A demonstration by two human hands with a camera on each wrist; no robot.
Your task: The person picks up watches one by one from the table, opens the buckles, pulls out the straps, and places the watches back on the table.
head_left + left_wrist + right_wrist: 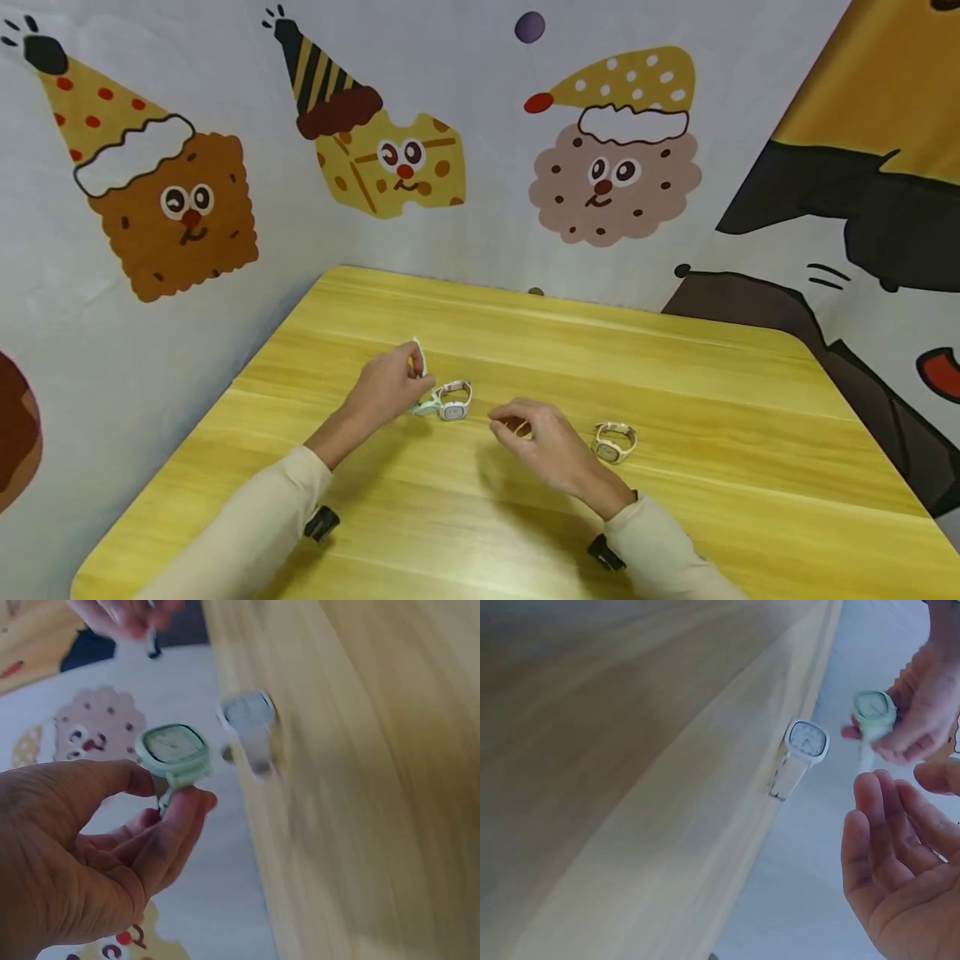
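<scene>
Between thumb and fingers, my left hand pinches a mint-green wristwatch by its band, the face turned up in the left wrist view. A white wristwatch stands on the table just right of that hand, its band looped behind the dial. My right hand hovers over the table between the white watch and a cream wristwatch. In the right wrist view, the fingers of that hand are loosely bent with nothing between them.
The yellow wood-grain table has rounded corners. Behind it and along its left side hangs a pale wall cloth printed with cartoon biscuits and cheese. Small black devices sit at both wrists.
</scene>
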